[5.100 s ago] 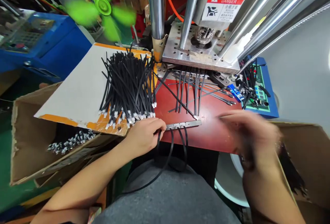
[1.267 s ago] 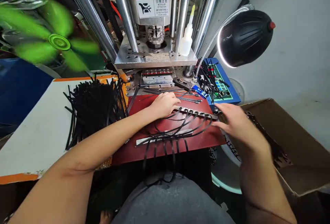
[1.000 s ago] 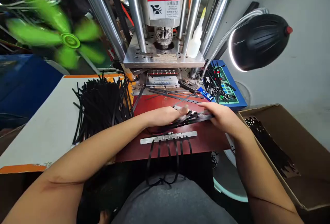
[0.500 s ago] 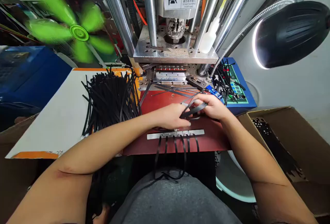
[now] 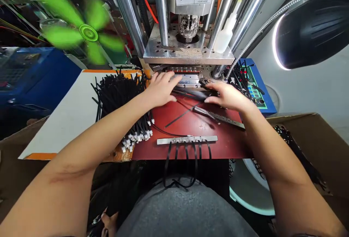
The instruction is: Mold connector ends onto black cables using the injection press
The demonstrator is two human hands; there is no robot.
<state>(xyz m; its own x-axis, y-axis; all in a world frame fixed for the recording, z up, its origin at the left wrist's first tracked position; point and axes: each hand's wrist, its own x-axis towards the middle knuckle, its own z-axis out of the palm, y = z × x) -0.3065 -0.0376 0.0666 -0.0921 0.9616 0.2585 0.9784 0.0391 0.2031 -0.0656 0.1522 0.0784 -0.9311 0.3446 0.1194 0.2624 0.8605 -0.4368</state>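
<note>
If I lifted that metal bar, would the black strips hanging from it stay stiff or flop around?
They'd probably flop: the black strips droop over the edge of the red table and curl loosely. The metal bar looks rigid, lying straight, so it should keep its shape while they swing.
</note>
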